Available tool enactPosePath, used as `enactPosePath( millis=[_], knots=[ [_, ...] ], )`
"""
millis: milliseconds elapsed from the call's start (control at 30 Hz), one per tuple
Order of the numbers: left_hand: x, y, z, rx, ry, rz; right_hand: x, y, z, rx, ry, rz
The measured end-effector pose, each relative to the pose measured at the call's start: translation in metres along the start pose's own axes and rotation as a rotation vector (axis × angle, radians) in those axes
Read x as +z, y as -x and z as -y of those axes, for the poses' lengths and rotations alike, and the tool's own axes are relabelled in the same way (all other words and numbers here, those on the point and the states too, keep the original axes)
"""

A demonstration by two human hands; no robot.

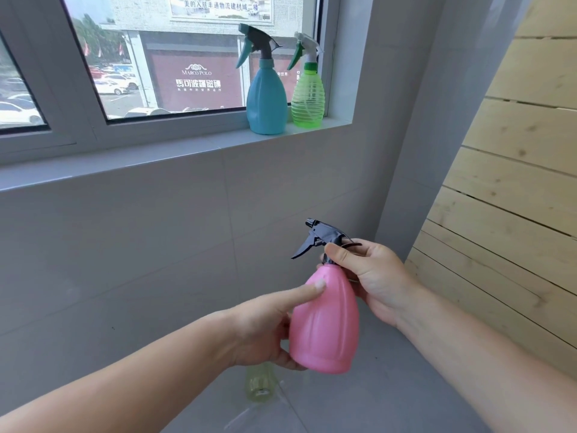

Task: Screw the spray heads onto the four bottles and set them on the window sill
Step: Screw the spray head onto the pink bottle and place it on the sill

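I hold a pink bottle [326, 323] upright in front of me, below the window sill [187, 154]. My left hand [265, 329] grips its body from the left. My right hand [371, 276] is closed around the neck and the black spray head [321, 237] seated on top. A blue bottle [267, 98] with a teal and grey spray head stands on the sill at the right. Beside it, nearer the corner, stands a green ribbed bottle [307, 98] with a green and white head. A pale yellow bottle [259, 385] with an open neck stands on the floor under my left hand.
A large window [175, 57] rises behind the sill. Grey tiled wall [125, 245] runs beneath it. A wooden slatted panel [515, 198] leans along the right side. The grey floor [359, 401] lies below my arms.
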State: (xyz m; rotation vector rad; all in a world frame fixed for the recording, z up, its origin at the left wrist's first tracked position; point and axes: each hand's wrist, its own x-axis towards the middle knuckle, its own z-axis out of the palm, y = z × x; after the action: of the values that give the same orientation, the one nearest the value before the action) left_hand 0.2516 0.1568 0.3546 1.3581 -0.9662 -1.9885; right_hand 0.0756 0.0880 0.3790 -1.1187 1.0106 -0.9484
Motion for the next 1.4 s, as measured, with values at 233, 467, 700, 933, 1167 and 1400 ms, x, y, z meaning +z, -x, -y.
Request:
enactPosePath(
  millis=[233,467,700,933,1167,1400],
  knots=[
    [-0.003,0.001,0.002,0.016,-0.029,0.024,0.001,0.000,0.000,0.023,-0.025,0.027],
    [-0.006,0.004,0.006,0.028,-0.034,0.065,0.003,0.003,0.001,0.036,-0.055,0.102],
    [0.006,0.008,0.005,0.175,-0.148,-0.154,0.008,0.003,0.000,-0.033,-0.065,0.019],
    [0.016,0.008,0.002,0.248,-0.206,-0.325,0.012,0.000,-0.001,-0.071,-0.089,-0.037],
    [0.001,0.006,0.009,0.199,-0.124,-0.121,0.008,0.001,0.001,-0.003,-0.148,0.056],
    [-0.001,0.005,0.008,0.260,-0.120,-0.094,0.005,0.000,0.003,0.002,-0.267,0.126]
  ],
)
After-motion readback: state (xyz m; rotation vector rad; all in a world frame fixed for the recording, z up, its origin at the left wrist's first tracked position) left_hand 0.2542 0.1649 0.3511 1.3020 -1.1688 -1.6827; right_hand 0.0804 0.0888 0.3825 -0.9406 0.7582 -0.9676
